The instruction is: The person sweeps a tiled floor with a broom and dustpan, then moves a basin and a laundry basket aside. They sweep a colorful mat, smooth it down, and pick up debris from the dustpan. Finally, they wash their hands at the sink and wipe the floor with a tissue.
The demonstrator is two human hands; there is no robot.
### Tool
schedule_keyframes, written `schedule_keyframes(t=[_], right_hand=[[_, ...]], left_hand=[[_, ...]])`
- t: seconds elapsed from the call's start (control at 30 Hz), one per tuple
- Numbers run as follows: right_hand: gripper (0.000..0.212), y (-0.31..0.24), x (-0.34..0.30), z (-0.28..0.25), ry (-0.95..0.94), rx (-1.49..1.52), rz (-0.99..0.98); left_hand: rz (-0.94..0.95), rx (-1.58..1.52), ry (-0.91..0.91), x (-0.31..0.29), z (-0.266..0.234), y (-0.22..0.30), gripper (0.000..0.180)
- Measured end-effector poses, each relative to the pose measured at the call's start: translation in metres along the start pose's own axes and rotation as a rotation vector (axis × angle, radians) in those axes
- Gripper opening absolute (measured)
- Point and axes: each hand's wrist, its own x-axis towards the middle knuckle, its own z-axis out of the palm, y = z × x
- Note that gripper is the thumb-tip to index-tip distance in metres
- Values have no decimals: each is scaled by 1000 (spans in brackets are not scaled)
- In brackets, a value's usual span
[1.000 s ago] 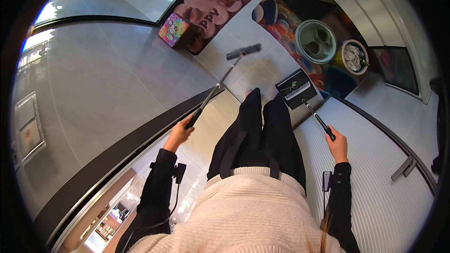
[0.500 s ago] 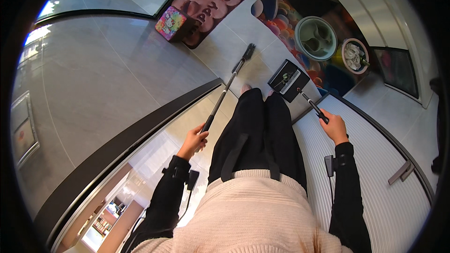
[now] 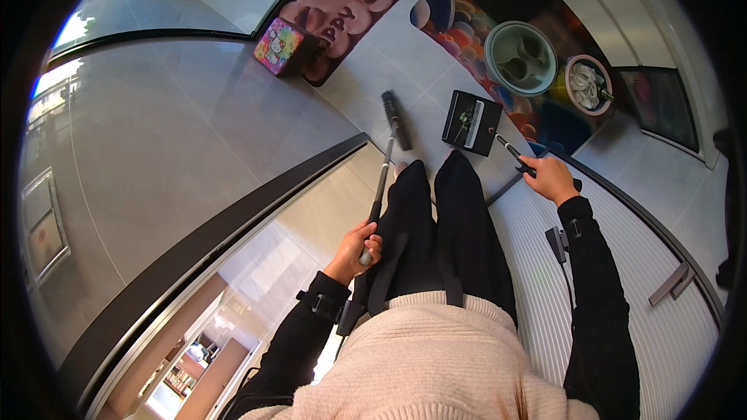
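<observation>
My left hand (image 3: 354,253) is closed around the handle of a broom (image 3: 381,184). The dark bristle head of the broom lies low over the grey tiles, ahead of my feet and left of the dustpan. My right hand (image 3: 551,179) grips the short handle of a black dustpan (image 3: 486,119). The pan rests on the floor a little right of my feet. Inside it, beside a pale comb-like strip, sits a small clump of green debris (image 3: 465,119). A gap of bare tile separates the broom head from the pan.
A colourful box stool (image 3: 278,45) stands on a pink-brown mat (image 3: 350,15) at the far left. On a patterned mat (image 3: 467,23) at the far right are a grey-green bin (image 3: 510,35) and a pink-rimmed bin (image 3: 574,101) holding white paper. A ribbed door (image 3: 615,264) and dark threshold (image 3: 233,210) flank me.
The broom has swung closer to my feet, its head turned and nearer me, as my left hand moved right. The dustpan has rotated slightly and my right hand has risen a little.
</observation>
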Motion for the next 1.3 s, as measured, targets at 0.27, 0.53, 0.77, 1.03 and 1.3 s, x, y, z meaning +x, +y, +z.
schedule_keyframes(t=[0.27, 0.53, 0.77, 1.03, 1.3], right_hand=[[37, 8, 7, -4, -19, 41, 16], [37, 11, 16, -9, -1, 0, -16], [37, 14, 14, -8, -3, 6, -13], [37, 26, -28, 5, -28, 148, 126], [39, 46, -77, 38, 87, 265, 310]], left_hand=[[223, 186, 129, -41, -8, 20, 30], [200, 425, 95, 10, 32, 25, 25], [157, 615, 64, -12, 51, 2, 52], [528, 1107, 280, -25, 62, 67, 54], [594, 1388, 303, 67, 99, 116, 55]])
